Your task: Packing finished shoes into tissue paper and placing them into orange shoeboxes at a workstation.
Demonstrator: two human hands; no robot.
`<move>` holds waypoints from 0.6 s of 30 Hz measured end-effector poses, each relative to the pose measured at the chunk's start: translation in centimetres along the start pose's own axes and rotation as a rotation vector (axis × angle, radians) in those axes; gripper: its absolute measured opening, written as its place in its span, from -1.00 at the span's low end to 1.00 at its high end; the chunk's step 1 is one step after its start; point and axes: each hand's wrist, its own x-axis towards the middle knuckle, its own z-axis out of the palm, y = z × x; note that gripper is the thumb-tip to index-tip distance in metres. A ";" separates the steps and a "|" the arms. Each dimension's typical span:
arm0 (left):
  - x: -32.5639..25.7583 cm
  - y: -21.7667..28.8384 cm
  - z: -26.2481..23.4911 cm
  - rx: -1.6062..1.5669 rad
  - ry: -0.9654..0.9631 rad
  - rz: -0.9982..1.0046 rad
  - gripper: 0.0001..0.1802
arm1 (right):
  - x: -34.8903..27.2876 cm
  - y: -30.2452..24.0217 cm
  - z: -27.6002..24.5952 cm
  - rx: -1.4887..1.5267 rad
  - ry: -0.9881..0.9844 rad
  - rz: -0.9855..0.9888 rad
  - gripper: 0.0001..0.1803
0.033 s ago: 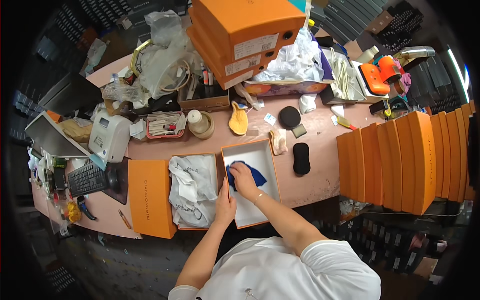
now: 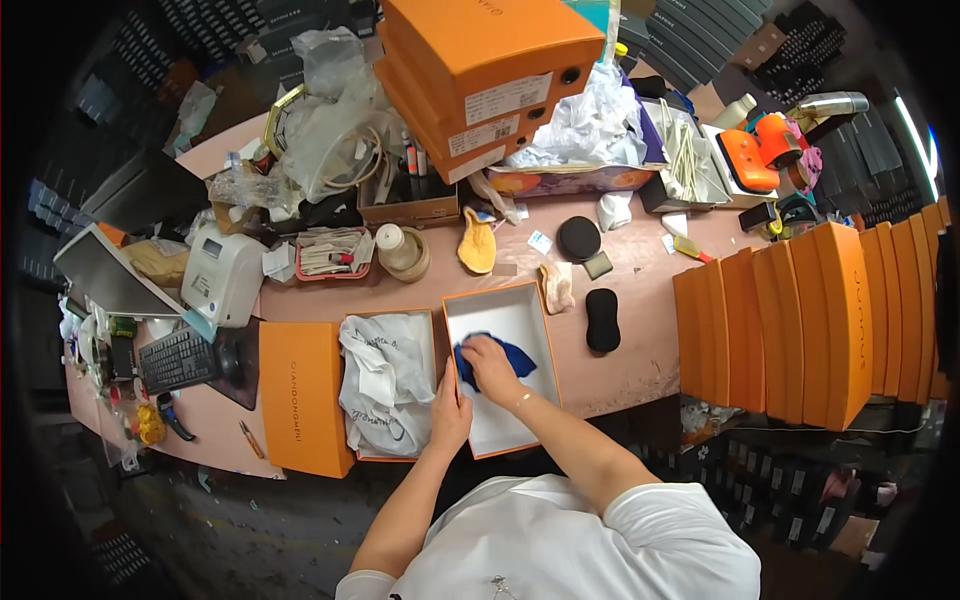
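In front of me an orange box part with a white inside (image 2: 520,310) lies on the table, perhaps a lid or an empty tray. My left hand (image 2: 451,412) grips its left wall. Inside it, my right hand (image 2: 490,370) bunches a blue cloth (image 2: 515,358) in its fingers and presses it near that same wall. To the left sits an open orange box filled with printed white tissue paper (image 2: 388,400), whose contents are hidden. An orange box lid or box (image 2: 300,400) is beside that one.
Orange boxes (image 2: 835,325) stand in a row at the right, and more (image 2: 500,50) are stacked at the back. A black sponge (image 2: 602,320), a round black pad (image 2: 578,238) and a yellow cloth (image 2: 477,246) lie beyond the lid. Keyboard (image 2: 175,358) and label printer (image 2: 217,275) are at left.
My right hand has slid slightly down along the box wall with the blue cloth. The left hand keeps its grip, and the whole view has shifted a little.
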 end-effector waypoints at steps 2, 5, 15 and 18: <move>-0.4 0.2 -0.2 0.006 0.018 0.005 -0.23 | -4.3 -1.2 -1.7 0.093 -0.188 0.000 -0.77; -0.1 -0.5 0.7 -0.001 0.019 0.008 -0.25 | -5.8 -1.3 -4.4 0.269 -0.598 0.174 -0.73; -2.3 2.1 0.0 0.017 0.013 -0.079 -0.22 | -1.6 1.4 -29.3 0.255 -0.008 0.503 -0.61; -4.4 4.5 -1.3 0.338 -0.101 0.388 -0.35 | -3.8 1.3 -30.0 0.550 0.009 0.813 -0.62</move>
